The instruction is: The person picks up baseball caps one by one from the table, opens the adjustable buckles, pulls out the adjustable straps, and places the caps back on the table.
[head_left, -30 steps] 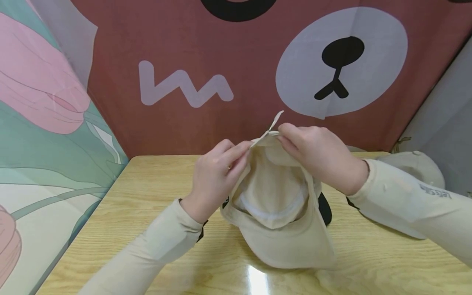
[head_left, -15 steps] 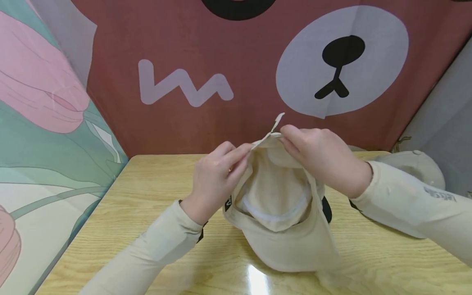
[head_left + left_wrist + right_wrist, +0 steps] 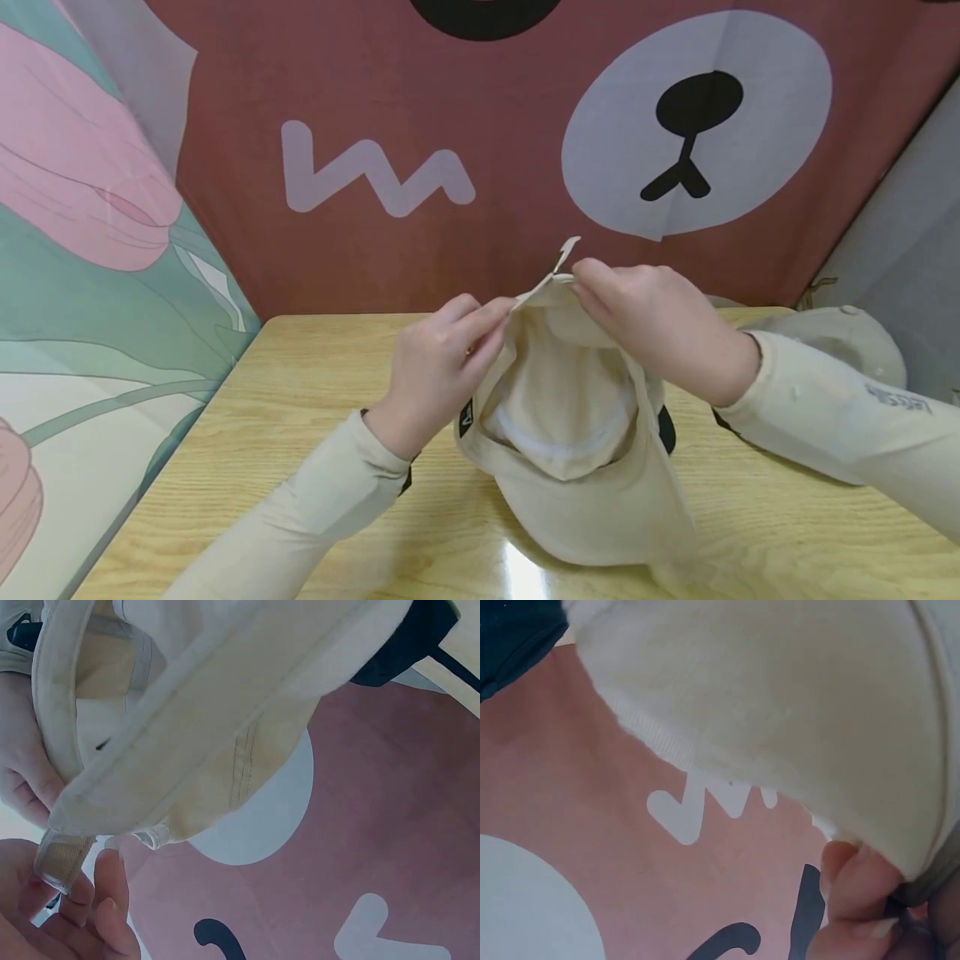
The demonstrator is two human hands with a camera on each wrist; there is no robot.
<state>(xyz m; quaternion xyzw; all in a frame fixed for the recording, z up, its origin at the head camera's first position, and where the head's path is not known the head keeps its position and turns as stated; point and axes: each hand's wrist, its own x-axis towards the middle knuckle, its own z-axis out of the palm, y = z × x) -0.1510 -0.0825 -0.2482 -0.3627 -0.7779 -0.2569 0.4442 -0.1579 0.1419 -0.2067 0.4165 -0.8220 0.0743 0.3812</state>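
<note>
**Two hands are holding a cream cap by its back strap over a wooden table**

A cream cap (image 3: 564, 408) is hanging upside-down-fashion between two hands, its hollow inside facing the viewer and its brim pointing down and nearer. Over the past second the cap has been sinking slightly, its brim sliding lower in the head view, while both hands are keeping the same hold; the work at the strap seems to be continuing rather than moving to a new step.

The cap is showing a pale inner band and a small black label (image 3: 467, 417) at its left edge. Its strap (image 3: 534, 291) is slanting up at the back, the loose end sticking out above. Whether the brim is touching the table (image 3: 315, 375) is hard to tell.

The left hand (image 3: 446, 354) is pinching the strap; the right hand (image 3: 663, 325) is gripping the cap's back edge beside it.

Farther out, a dark item (image 3: 667, 430) is peeping from behind the cap, and a second cap (image 3: 862, 342) is lying right, partly behind a sleeve (image 3: 840, 417). A bear-print backdrop (image 3: 360, 267) is filling the background.
</note>
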